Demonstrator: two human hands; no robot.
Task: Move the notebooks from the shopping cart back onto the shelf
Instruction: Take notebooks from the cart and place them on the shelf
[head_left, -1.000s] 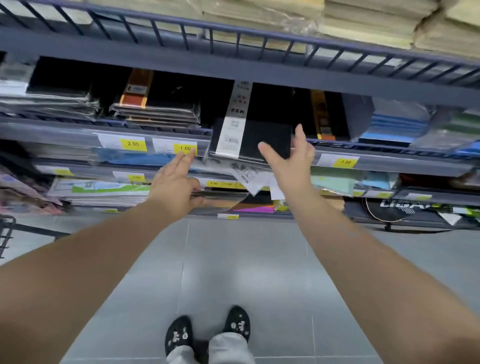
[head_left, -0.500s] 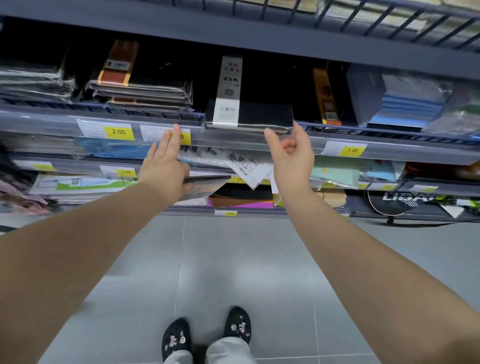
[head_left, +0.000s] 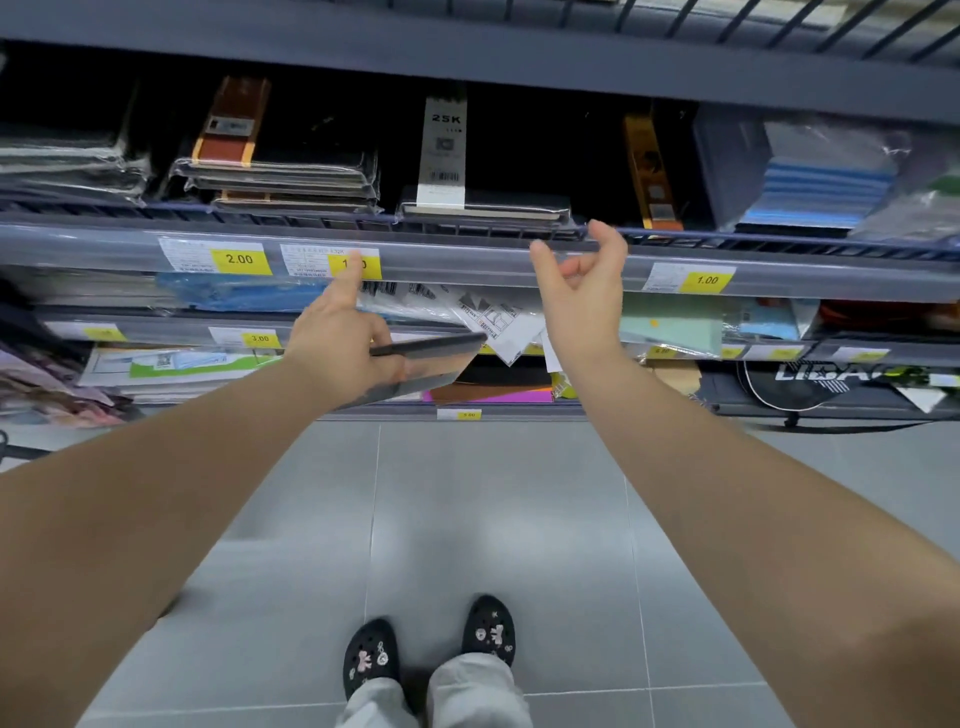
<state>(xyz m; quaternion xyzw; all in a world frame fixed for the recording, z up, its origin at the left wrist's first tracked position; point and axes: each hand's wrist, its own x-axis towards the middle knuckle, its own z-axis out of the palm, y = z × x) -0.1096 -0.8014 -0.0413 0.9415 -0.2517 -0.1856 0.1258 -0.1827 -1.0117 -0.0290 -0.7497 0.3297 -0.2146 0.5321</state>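
Note:
A black notebook with a white "25K" band (head_left: 485, 207) lies flat at the front of the grey shelf (head_left: 483, 262). My right hand (head_left: 582, 296) hovers just below and in front of it, fingers loosely curled, holding nothing. My left hand (head_left: 340, 340) is lower and to the left, in front of the price strip, with its index finger pointing up. Its thumb pins a thin dark notebook in clear wrap (head_left: 431, 361) that sticks out to the right. A stack of wrapped black notebooks with an orange band (head_left: 280, 176) sits left of the placed one.
Blue-edged pads (head_left: 821, 192) and an upright orange-banded notebook (head_left: 649, 166) fill the shelf's right side. Lower shelves hold paper packs and coloured sheets (head_left: 493, 395). Yellow price tags (head_left: 240, 259) line the rails. A dark bar (head_left: 10, 449) shows at the left edge. Grey tiled floor (head_left: 493, 519) lies below.
My right hand slid the black 25K notebook onto the shelf, let go of it and drew back slightly. My left hand stayed low with its thin notebook.

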